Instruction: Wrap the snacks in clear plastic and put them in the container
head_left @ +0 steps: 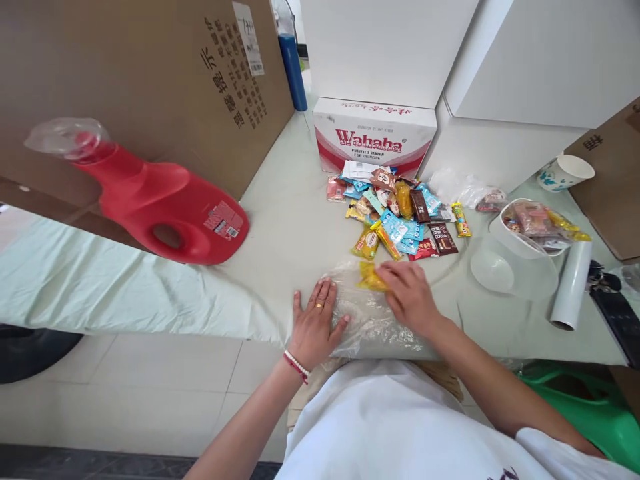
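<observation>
My left hand (316, 325) lies flat on the near edge of the table, fingers spread, touching the left side of a sheet of clear plastic wrap (373, 327). Over the same wrap, my right hand (409, 293) has its fingers closed on a yellow snack packet (371, 276). Just beyond is a heap of wrapped snacks (397, 223) in blue, brown, red and yellow. One yellow packet (461, 220) lies a little apart on the heap's right.
A red jug (175, 207) stands left by a large carton (150, 80). Behind the heap is a Wahaha box (373, 140). To the right are a white tub (523, 248) of snacks, a clear lid (530, 277), a film roll (571, 287), a paper cup (565, 175) and a black phone-like object (617, 320).
</observation>
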A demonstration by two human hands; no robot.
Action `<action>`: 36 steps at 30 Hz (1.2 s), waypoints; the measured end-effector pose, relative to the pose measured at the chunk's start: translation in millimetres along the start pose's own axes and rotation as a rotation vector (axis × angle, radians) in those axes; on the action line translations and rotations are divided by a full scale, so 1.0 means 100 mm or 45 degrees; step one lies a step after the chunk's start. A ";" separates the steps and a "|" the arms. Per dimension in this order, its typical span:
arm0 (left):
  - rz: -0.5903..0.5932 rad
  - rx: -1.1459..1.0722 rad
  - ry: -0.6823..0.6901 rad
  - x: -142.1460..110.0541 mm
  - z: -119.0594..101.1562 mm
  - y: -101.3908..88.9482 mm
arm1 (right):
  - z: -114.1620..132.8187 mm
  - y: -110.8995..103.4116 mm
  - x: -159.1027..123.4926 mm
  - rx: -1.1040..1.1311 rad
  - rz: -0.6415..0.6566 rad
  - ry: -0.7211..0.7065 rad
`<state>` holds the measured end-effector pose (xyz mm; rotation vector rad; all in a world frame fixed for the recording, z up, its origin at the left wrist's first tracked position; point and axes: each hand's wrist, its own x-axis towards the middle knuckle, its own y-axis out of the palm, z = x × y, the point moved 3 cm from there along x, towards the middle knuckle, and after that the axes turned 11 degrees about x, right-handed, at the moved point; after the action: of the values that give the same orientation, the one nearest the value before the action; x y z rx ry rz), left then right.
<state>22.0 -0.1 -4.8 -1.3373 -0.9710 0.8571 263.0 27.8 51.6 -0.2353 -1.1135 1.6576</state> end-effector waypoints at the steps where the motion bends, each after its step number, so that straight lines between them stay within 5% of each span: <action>1: -0.004 -0.003 -0.013 -0.01 0.01 0.00 | 0.03 0.12 0.03 -0.036 0.112 -0.061; 5: 0.016 -0.006 -0.054 0.00 0.02 -0.01 | 0.01 0.39 0.01 -0.057 0.421 -0.105; 11: 0.066 0.005 -0.123 0.10 0.02 -0.04 | -0.10 0.35 0.05 -0.054 0.344 0.002; 18: 0.024 0.003 -0.116 0.13 0.01 -0.02 | 0.11 0.09 -0.04 0.077 0.041 -0.070; 26: 0.040 -0.034 -0.145 0.10 0.07 0.01 | -0.02 0.41 0.02 0.008 0.286 -0.016; 30: -0.164 -0.054 -0.157 -0.06 0.16 -0.07 | -0.04 0.25 -0.07 0.050 0.264 -0.069; 33: -0.362 -0.139 0.147 -0.27 0.18 -0.18 | 0.07 0.01 -0.32 0.195 0.176 -0.148; 36: -0.196 -0.240 0.597 -0.44 0.19 -0.19 | 0.14 -0.06 -0.63 0.250 0.272 -0.173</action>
<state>-12.7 -35.2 10.3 -1.5131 -0.7815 0.3153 284.0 -32.4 40.8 -0.1193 -1.0445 1.9851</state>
